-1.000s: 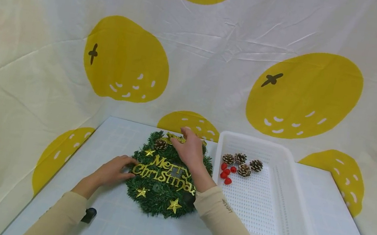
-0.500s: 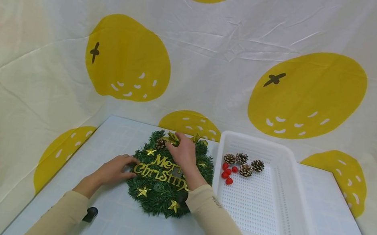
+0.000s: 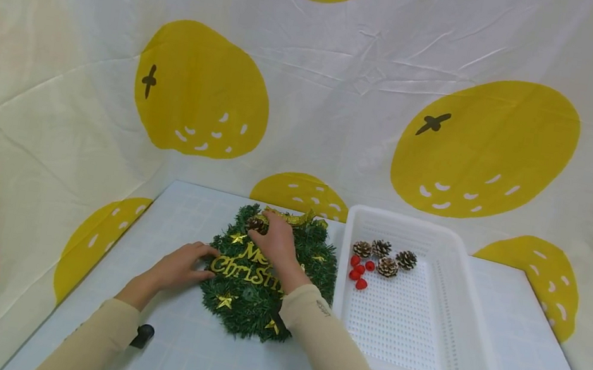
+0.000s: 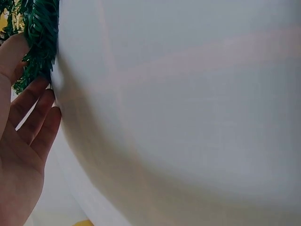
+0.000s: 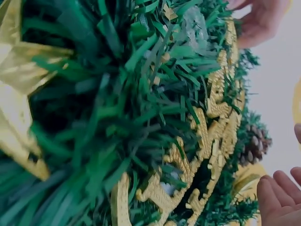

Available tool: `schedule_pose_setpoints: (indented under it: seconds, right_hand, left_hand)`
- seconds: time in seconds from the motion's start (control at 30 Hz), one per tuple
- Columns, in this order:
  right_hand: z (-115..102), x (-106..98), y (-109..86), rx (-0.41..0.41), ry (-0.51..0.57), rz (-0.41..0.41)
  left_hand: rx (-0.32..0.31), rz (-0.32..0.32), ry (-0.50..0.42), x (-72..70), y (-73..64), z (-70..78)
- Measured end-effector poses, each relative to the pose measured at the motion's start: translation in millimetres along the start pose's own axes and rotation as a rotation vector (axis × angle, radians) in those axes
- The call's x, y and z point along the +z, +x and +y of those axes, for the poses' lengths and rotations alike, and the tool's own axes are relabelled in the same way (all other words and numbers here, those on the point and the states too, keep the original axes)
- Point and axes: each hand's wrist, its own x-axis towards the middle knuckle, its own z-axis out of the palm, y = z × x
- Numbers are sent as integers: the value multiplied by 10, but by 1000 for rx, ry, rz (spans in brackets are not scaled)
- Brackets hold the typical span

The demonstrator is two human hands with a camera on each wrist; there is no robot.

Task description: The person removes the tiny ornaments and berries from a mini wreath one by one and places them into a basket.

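A green Christmas wreath [image 3: 249,312] lies on the table, with gold "Merry Christmas" lettering [image 3: 237,271], gold stars [image 3: 225,301] and a gold ribbon [image 3: 300,219] along its far side. My left hand [image 3: 177,266] holds the wreath's left edge; in the left wrist view its thumb lies against the greenery [image 4: 41,35] and the fingers [image 4: 44,127] sit low at the rim. My right hand [image 3: 276,243] reaches over the wreath to a pinecone [image 3: 256,224] at its upper left. In the right wrist view, the right fingers [image 5: 277,195] are spread beside that pinecone [image 5: 255,143], apart from it.
A white perforated plastic basket [image 3: 471,339] stands right of the wreath, holding several loose pinecones [image 3: 388,267] and red berries [image 3: 357,272]. A small black object [image 3: 143,336] lies by the left sleeve. Behind the table hangs a fruit-print curtain [image 3: 331,107].
My right hand has moved left and slightly down across the wreath, from the gold ribbon to the pinecone. My left hand has stayed at the wreath's left edge.
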Motion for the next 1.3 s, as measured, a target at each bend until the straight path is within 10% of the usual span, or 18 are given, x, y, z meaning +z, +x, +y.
schedule_pose_setpoints:
  seconds: [1.3]
  right_hand:
    - [144,282,120,30,-86,12]
  left_hand:
    - [-31,3,24,5,-13,35]
